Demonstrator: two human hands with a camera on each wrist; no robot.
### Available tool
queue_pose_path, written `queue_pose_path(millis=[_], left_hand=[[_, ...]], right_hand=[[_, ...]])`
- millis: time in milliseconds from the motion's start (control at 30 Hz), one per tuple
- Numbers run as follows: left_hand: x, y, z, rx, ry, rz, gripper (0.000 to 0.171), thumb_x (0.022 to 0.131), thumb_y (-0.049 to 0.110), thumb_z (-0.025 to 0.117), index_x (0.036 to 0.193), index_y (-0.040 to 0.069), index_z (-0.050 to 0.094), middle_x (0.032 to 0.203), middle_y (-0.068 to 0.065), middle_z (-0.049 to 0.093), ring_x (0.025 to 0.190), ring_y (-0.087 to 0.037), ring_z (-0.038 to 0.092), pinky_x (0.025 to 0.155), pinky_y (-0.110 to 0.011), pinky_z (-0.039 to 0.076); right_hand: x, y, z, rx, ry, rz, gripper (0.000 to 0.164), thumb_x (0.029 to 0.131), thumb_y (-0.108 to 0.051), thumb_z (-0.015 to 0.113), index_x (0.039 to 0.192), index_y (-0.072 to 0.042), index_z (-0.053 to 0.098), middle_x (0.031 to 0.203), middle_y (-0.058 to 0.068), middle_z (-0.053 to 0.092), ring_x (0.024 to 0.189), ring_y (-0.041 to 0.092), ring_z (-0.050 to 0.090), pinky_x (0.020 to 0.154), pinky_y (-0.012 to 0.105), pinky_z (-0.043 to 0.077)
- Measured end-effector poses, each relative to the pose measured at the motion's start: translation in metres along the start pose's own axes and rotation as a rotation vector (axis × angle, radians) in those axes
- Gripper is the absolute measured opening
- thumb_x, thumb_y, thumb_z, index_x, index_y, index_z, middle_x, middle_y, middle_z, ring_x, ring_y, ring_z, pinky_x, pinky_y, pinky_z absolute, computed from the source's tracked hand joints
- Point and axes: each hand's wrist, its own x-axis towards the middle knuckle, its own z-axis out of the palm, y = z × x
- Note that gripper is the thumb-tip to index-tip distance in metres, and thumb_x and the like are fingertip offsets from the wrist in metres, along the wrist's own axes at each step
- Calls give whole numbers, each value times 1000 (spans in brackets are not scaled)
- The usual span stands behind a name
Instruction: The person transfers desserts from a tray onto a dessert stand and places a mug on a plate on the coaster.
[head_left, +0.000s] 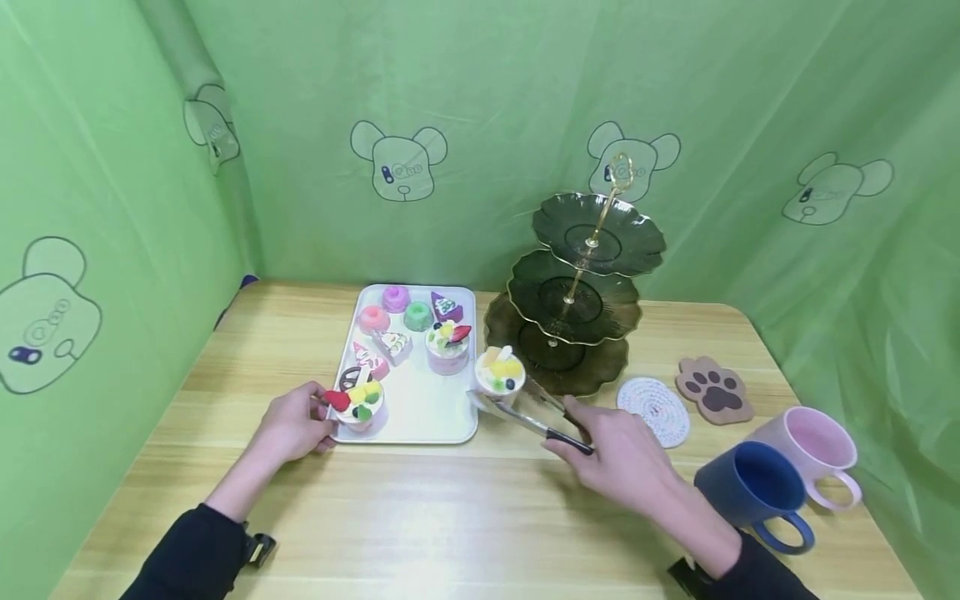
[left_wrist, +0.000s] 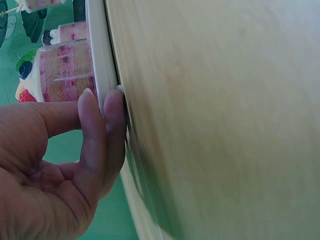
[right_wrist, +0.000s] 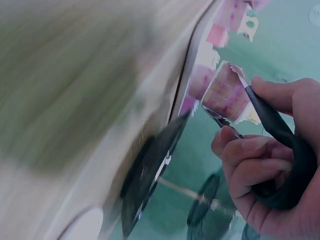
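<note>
My left hand (head_left: 298, 423) grips the front left corner of a white tray (head_left: 423, 410), its fingers about the rim in the left wrist view. Beside those fingers stands a toy cake cup (head_left: 360, 405) topped with fruit and a strawberry. My right hand (head_left: 626, 457) holds tongs (right_wrist: 267, 112) with dark handles. Between the tong tips is another cake cup (head_left: 500, 375) with yellow fruit and a blueberry, held just off the tray's right edge. A third cake cup (head_left: 447, 348), toy cake slices (head_left: 369, 358) and small ring-shaped cakes (head_left: 417, 316) are on the tray.
A three-tier dark stand (head_left: 573, 298) with gold trim rises behind the tongs. At right lie a round woven coaster (head_left: 654, 411) and a paw-shaped coaster (head_left: 714, 390). A blue mug (head_left: 750, 485) and pink mug (head_left: 813, 446) stand near the right forearm. Green curtains enclose the table.
</note>
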Motion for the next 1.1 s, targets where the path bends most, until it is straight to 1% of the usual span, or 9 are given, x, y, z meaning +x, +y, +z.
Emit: queue_pose_path(millis=[67, 133, 367, 533, 633, 700, 767, 867, 1100], left_hand=[[0, 0, 0, 2, 0, 1, 38, 90, -10, 69, 125, -12, 53, 99, -22, 63, 67, -19, 70, 58, -32, 67], [-1, 0, 0, 6, 2, 2, 38, 90, -10, 69, 125, -13, 53, 99, -22, 63, 67, -19, 69, 58, -32, 67], [-1, 0, -1, 17, 4, 1, 38, 89, -10, 69, 124, -12, 54, 99, -22, 64, 66, -19, 69, 56, -32, 66], [0, 0, 0, 24, 3, 5, 37, 89, -10, 69, 123, -12, 54, 98, -21, 64, 65, -19, 69, 55, -33, 66], [0, 1, 0, 27, 3, 3, 37, 90, -10, 69, 124, -12, 54, 98, -21, 63, 64, -19, 69, 55, -33, 66], [0, 1, 0, 29, 3, 0, 37, 90, -10, 69, 124, -12, 54, 98, -21, 63, 64, -19, 69, 54, -33, 66], [-1, 2, 0, 31, 3, -2, 38, 90, -10, 69, 124, -12, 54, 98, -21, 63, 65, -19, 69, 54, -33, 65], [0, 2, 0, 32, 4, 0, 37, 90, -10, 69, 124, -12, 54, 97, -21, 63, 65, -19, 69, 54, -32, 65], [0, 0, 1, 38, 2, -4, 37, 90, -9, 69, 124, -11, 54, 98, -19, 63, 65, -19, 68, 53, -31, 64]], right_hand=[[-5, 7, -6, 3, -5, 29, 63, 91, -49, 82, 137, -8, 70, 61, -13, 43, 48, 4, 36, 37, 23, 29], [-9, 13, -11, -7, -13, 48, 53, 92, -49, 81, 130, -12, 72, 60, -12, 43, 48, 5, 37, 38, 24, 29], [-22, 29, -20, -42, -28, 101, 53, 94, -53, 77, 130, -14, 72, 61, -9, 45, 52, 9, 41, 42, 26, 30], [-25, 39, -24, -45, -37, 121, 43, 95, -53, 77, 114, -16, 71, 60, -7, 45, 51, 11, 41, 41, 26, 31], [-24, 45, -26, -43, -48, 140, 48, 95, -55, 75, 118, -13, 72, 60, -5, 47, 51, 12, 43, 42, 27, 33], [-23, 48, -26, -46, -49, 155, 56, 96, -56, 74, 126, -9, 72, 65, 0, 57, 54, 14, 47, 44, 30, 39], [-23, 51, -27, -54, -50, 172, 63, 96, -57, 73, 133, -6, 70, 74, 9, 67, 58, 18, 55, 47, 36, 47], [-21, 53, -27, -68, -40, 182, 67, 95, -57, 74, 135, -4, 69, 87, 18, 74, 63, 22, 62, 52, 42, 54], [-13, 58, -25, -69, -37, 200, 54, 96, -55, 74, 121, -7, 70, 68, 4, 57, 54, 19, 48, 45, 31, 37]])
